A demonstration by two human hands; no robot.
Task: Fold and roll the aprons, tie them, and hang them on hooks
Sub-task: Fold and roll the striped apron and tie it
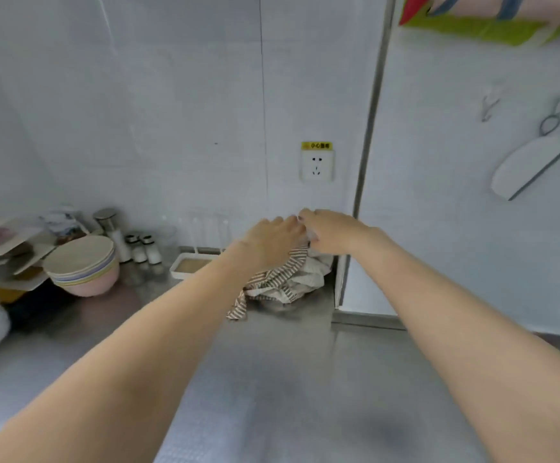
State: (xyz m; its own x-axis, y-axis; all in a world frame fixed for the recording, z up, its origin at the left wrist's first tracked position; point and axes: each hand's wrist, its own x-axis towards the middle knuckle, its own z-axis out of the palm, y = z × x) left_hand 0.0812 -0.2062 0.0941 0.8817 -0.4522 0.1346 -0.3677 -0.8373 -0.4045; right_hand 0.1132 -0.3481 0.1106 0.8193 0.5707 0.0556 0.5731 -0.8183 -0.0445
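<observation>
A crumpled striped brown-and-white apron (285,279) lies bunched in the back corner of the steel counter (272,379). Both arms reach out over the counter to it. My left hand (268,242) lies on top of the bundle with fingers fairly straight. My right hand (328,232) grips the upper part of the cloth, fingers curled into it. High on the right wall hangs a bright green and red apron (472,26). An empty wall hook (488,103) sits below it.
Stacked bowls (83,265), trays and white dishes stand at the left. Spice shakers (141,248) and a white tray (190,265) line the back wall. A wall socket (317,165) is above the apron. A white board (529,168) hangs on another hook at right.
</observation>
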